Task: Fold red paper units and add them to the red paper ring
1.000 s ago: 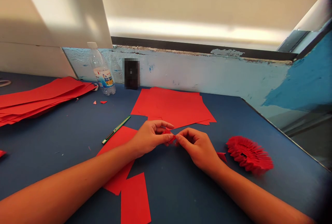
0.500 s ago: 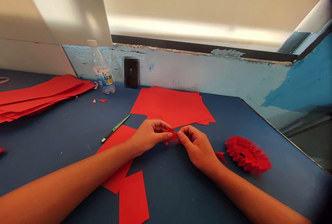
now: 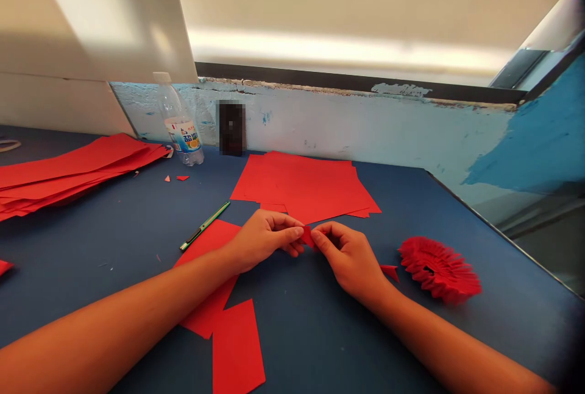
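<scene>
Between my two hands is a small folded piece of red paper (image 3: 307, 236). My left hand (image 3: 267, 239) pinches its left side between thumb and fingers. On its right edge the thumb and index finger of my right hand (image 3: 342, 254) are closed. Under my left forearm lies a red paper sheet (image 3: 214, 248), with a smaller red rectangle (image 3: 237, 345) nearer to me. A green utility knife (image 3: 205, 226) rests at that sheet's upper left edge. Right of my right wrist are a pointed folded red paper piece (image 3: 390, 272) and a round, pleated red paper ring (image 3: 439, 269).
A stack of red sheets (image 3: 306, 184) lies at the back by the wall. Long red paper strips (image 3: 82, 165) are piled at the left, near a tilted-looking plastic bottle (image 3: 180, 123). A dark blurred object (image 3: 231, 128) stands against the wall. Small red scraps (image 3: 183, 178) dot the blue table (image 3: 311, 333).
The small red paper has turned between my fingers and now shows a flatter face. Both hands stay in nearly the same place, and the view has shifted slightly.
</scene>
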`<state>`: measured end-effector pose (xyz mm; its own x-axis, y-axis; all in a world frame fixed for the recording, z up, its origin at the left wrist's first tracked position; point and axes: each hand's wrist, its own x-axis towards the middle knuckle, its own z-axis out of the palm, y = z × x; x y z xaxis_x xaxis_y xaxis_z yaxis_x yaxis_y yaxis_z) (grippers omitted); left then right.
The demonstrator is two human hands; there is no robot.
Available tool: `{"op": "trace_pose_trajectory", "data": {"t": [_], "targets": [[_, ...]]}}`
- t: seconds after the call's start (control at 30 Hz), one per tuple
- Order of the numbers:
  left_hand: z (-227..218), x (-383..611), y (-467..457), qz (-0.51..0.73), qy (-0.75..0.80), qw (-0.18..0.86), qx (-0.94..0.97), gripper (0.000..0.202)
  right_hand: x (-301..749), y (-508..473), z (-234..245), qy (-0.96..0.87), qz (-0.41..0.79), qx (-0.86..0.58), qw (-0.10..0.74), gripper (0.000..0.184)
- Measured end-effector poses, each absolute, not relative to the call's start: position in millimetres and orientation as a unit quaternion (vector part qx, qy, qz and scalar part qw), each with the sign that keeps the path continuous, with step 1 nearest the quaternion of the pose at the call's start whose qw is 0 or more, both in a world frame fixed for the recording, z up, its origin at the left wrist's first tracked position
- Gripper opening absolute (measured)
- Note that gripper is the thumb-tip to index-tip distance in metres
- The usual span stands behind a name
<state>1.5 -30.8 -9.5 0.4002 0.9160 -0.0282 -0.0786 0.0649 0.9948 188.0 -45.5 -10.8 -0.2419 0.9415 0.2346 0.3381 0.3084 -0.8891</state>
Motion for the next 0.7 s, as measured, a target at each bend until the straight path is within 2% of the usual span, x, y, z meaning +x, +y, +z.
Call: {"op": "trace_pose_trajectory", "data": {"t": [0.23, 0.47, 0.7], "targets": [[-9.8, 5.0, -34.9, 0.423, 0.406, 0.596, 0.549, 0.026, 189.4, -44.2, -14.9, -0.683, 0.401, -0.436, 0.428, 0.016], [-8.1, 1.6, -34.3, 0.409, 0.372, 0.63, 0.545, 0.027, 189.6, -42.5, -16.6, -0.665, 0.428, -0.42, 0.445, 0.013], [-10.4, 2.1, -31.7, 0.413, 0.399, 0.621, 0.533, 0.018, 189.0, -43.5, -16.1, -0.661, 0.445, -0.404, 0.448, 0.014]]}}
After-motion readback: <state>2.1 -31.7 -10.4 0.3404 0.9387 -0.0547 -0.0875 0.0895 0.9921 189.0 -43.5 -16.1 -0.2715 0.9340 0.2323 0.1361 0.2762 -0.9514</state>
